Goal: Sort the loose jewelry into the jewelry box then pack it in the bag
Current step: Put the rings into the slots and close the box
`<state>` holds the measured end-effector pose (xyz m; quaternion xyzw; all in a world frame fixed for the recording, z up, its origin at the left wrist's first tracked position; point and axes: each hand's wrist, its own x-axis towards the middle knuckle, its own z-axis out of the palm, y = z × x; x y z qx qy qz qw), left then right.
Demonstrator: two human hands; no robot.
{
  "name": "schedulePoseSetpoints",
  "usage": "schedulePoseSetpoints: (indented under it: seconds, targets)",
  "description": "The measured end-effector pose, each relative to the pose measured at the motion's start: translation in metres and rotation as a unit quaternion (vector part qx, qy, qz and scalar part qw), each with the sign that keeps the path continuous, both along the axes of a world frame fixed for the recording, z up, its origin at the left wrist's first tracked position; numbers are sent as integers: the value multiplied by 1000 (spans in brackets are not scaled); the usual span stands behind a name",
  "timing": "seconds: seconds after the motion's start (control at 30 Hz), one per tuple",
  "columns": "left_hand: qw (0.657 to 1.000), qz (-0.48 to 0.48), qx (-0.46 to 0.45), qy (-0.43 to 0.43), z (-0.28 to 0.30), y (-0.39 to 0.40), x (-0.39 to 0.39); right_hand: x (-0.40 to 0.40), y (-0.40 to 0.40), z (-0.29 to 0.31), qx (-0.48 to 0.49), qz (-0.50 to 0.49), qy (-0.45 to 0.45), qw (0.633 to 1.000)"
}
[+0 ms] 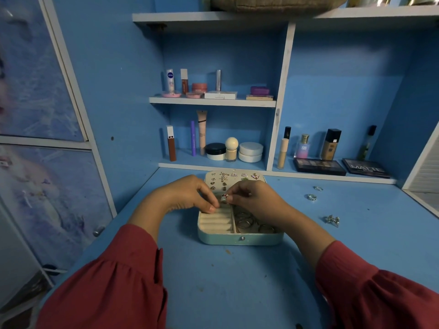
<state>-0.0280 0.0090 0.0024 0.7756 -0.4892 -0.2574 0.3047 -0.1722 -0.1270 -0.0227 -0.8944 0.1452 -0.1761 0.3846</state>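
There is one jewelry box (240,239) on the blue table (237,281), and two hands are over it: the left hand (187,197) and the right hand (253,198). Two loose rings (311,197) lie on the table, with one sparkly earring pair (333,220) nearby. Two dark makeup palettes (319,166) sit on the low shelf (332,178).

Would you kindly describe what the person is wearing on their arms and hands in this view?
Both arms wear loose, dark red sleeves of a soft fabric, gathered into folds and ending short of the wrists. The left sleeve and right sleeve match. The left hand and right hand are bare: no gloves show, and no rings, bracelets or watch can be seen on them from this view.
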Motion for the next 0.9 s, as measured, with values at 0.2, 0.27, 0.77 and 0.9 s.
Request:
schedulePoseSetpoints:
  seconds: [0.2,0.27,0.77,0.9]
  targets:
    - [1000,-4,13,7,0,1,2,4,0,-4,-31,15,-10,999]
    - [1000,-3,14,1,0,1,2,5,-1,-4,-66,25,-11,997]
    - [1000,-7,29,-8,2,1,1,11,-7,-12,-182,52,-75,979]
    - [999,-9,31,-7,2,1,1,9,-5,-12,-237,32,-62,969]
